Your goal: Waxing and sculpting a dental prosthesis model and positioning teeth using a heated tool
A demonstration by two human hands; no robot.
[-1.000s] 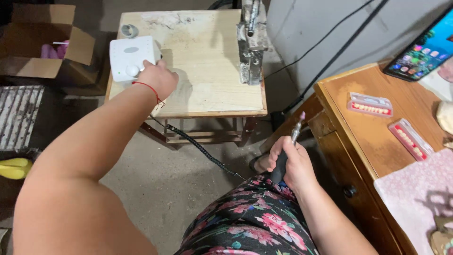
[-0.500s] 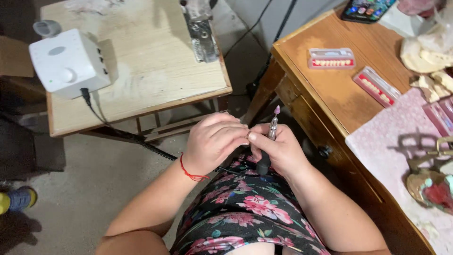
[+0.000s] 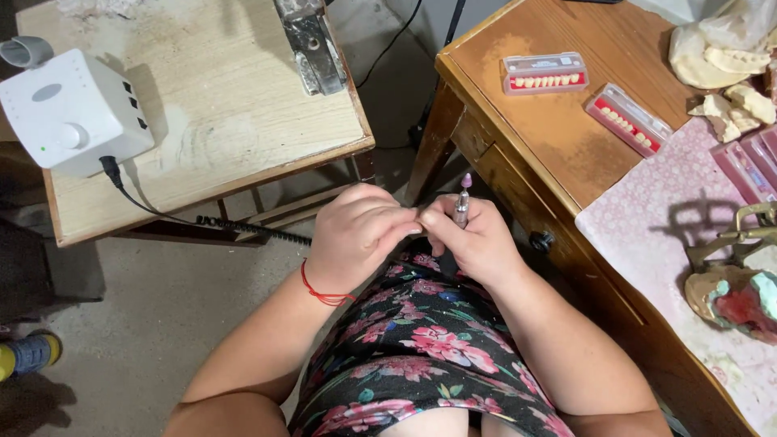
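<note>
Two hands meeting over lap, right hand [image 3: 477, 243] grip closed around rotary handpiece [image 3: 460, 206], upright, pink bur up, left hand [image 3: 356, 235] fingertips touching it

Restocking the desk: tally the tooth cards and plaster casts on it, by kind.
Clear-lidded cards of artificial teeth in plain view: 2
Pink cards at the right edge, partly cut off: at least 2
Plaster casts: a pile, not countable
Total cards: at least 4

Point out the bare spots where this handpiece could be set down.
Free: the pale table top between the white control box and the metal clamp; also the brown desk below the two tooth cards. Crowded: the desk's right edge, with plaster pieces, more cards and the patterned cloth.
</note>
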